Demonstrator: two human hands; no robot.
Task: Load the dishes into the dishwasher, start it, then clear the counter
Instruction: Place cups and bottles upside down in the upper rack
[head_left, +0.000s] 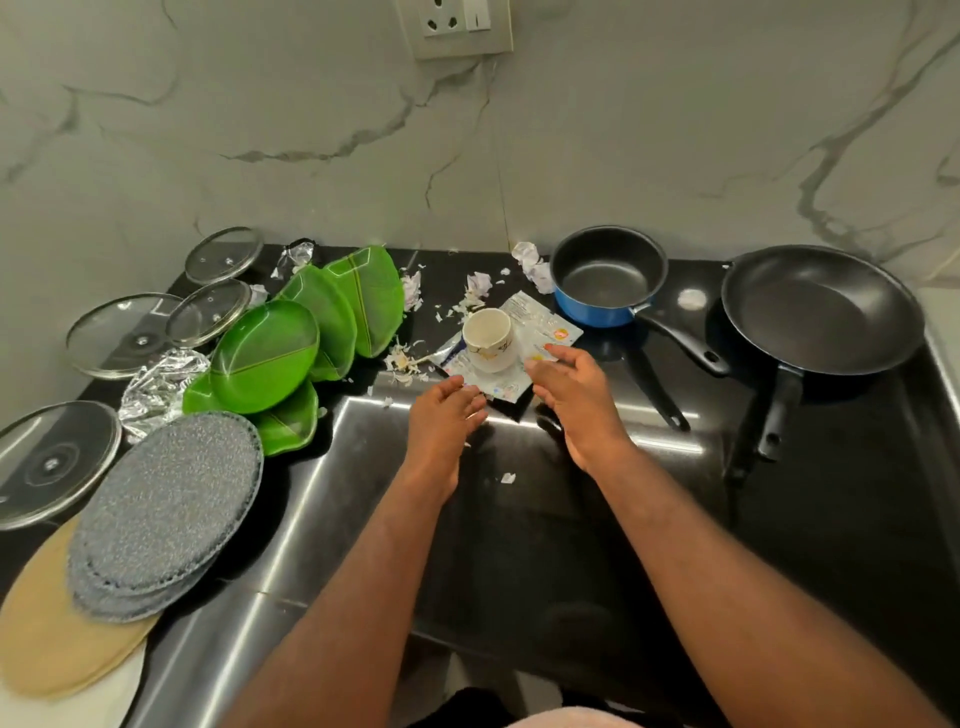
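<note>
White with a gold mark, the cup (491, 340) stands upright on a printed packet (546, 323) in the middle of the black counter (519, 519). We see it just beyond both hands and between them: the left hand (445, 415) lies near it on the left, the right hand (577, 397) near it on the right. Neither grips anything. Both sets of fingers are loose and only lightly bent, with a wide gap between the palms. The right fingertips lie over the packet beside the cup; we cannot tell whether the left fingertips touch the packet's near edge.

Green leaf-shaped plates (291, 348) overlap in a row to the left, with glass lids (210, 312) behind them, crumpled foil (156, 387) and a stack of grey round mats (166, 501). A blue saucepan (608, 283) and a frying pan (821, 312) sit to the right. Torn paper scraps (478, 286) lie about the cup.

The packet's print is too blurred to read, the hands hide its near corner, and the nearest lid is cut off by the left edge.
</note>
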